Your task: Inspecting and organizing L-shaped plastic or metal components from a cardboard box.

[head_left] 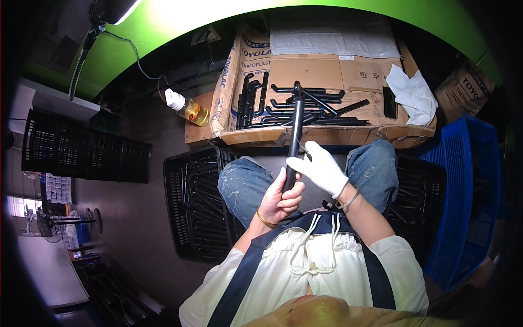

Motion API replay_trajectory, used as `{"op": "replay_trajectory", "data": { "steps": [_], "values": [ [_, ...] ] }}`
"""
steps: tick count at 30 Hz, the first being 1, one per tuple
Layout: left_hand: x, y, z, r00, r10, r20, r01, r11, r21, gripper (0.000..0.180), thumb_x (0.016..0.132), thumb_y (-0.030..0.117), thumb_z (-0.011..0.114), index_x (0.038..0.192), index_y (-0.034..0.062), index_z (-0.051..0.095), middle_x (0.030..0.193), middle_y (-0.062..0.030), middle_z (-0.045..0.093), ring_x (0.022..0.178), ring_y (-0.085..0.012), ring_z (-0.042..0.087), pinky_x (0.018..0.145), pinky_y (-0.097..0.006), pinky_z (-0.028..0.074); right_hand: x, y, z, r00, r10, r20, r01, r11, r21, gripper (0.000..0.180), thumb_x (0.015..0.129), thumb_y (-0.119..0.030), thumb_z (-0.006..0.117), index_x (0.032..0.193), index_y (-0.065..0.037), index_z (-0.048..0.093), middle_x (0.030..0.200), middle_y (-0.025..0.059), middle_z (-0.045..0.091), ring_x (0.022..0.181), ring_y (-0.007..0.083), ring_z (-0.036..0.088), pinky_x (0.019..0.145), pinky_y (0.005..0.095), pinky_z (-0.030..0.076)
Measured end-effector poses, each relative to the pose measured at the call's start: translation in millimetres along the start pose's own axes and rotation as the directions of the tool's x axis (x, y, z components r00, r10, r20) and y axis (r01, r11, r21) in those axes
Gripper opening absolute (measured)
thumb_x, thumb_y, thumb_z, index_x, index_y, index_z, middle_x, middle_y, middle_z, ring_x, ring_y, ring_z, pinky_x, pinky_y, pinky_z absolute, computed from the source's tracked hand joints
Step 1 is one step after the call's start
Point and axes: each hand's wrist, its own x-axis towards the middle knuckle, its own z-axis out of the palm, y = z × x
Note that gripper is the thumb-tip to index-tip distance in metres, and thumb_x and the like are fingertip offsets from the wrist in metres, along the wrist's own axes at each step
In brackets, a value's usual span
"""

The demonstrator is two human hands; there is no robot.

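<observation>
My bare left hand [283, 198] is closed round the lower end of a long black bar [297, 125]. The bar points away from me, and its far end reaches over a cardboard tray [359, 72]. In a white glove, my right hand [322, 168] is beside the bar, thumb and fingers pinched close to its side. A thin dark piece [306, 153] shows at those fingers, too small to name. Several similar black parts, some with bent ends, lie in the tray; one is a bent bar [308, 90].
A black crate [173, 210] of black parts stands left of my knees, another [436, 199] to the right. Right of that is a blue crate [460, 163]. A spray bottle [190, 110] stands left of the tray; a white cloth [411, 94] and dark phone-like slab [390, 103] lie at its right.
</observation>
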Motion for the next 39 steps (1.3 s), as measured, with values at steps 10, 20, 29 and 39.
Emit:
{"op": "replay_trajectory", "data": {
  "steps": [10, 20, 29, 39],
  "values": [
    [8.3, 1.9, 5.9, 0.868, 0.485, -0.111, -0.216, 0.568, 0.794, 0.039, 0.107, 0.039, 0.036, 0.117, 0.0050, 0.052, 0.068, 0.0006, 0.047, 0.045, -0.0062, 0.040, 0.042, -0.019, 0.031, -15.0, -0.1, 1.8, 0.977, -0.132, -0.167, 0.074, 0.945, -0.319, 0.016, 0.097, -0.014, 0.054, 0.102, 0.001, 0.058, 0.095, 0.0167, 0.066, 0.085, 0.0336, 0.067, 0.075, 0.0379, 0.053],
    [1.2, 9.5, 27.6, 0.887, 0.425, -0.179, -0.118, 0.584, 0.803, 0.057, 0.107, 0.047, 0.024, 0.136, 0.0069, 0.052, 0.052, 0.0041, 0.044, 0.040, -0.0028, 0.032, 0.040, -0.018, 0.028, -38.8, -5.9, -8.6, 0.886, -0.269, 0.379, 0.451, 0.690, -0.566, 0.016, 0.097, -0.016, 0.051, 0.101, -0.004, 0.060, 0.086, 0.0165, 0.064, 0.072, 0.0363, 0.065, 0.062, 0.0406, 0.052],
    [1.4, 5.4, 33.6, 0.851, 0.480, -0.211, -0.088, 0.527, 0.845, 0.057, 0.107, 0.045, 0.024, 0.127, 0.0045, 0.059, 0.053, 0.0044, 0.045, 0.041, -0.0033, 0.035, 0.042, -0.019, 0.029, -38.5, -4.2, -4.0, 0.906, -0.260, 0.334, 0.406, 0.756, -0.513, 0.017, 0.097, -0.022, 0.050, 0.098, -0.008, 0.059, 0.078, 0.0153, 0.067, 0.068, 0.0361, 0.066, 0.061, 0.0438, 0.053],
    [0.0, 6.4, 29.2, 0.896, 0.385, -0.222, -0.065, 0.606, 0.793, 0.056, 0.108, 0.043, 0.027, 0.125, 0.0017, 0.060, 0.060, 0.0047, 0.049, 0.044, -0.0026, 0.035, 0.043, -0.019, 0.029, -30.5, 6.2, -12.4, 0.845, -0.288, 0.450, 0.506, 0.702, -0.501, 0.020, 0.097, -0.026, 0.049, 0.096, -0.012, 0.063, 0.079, 0.0133, 0.068, 0.074, 0.0354, 0.067, 0.066, 0.0456, 0.053]
  ]
}}
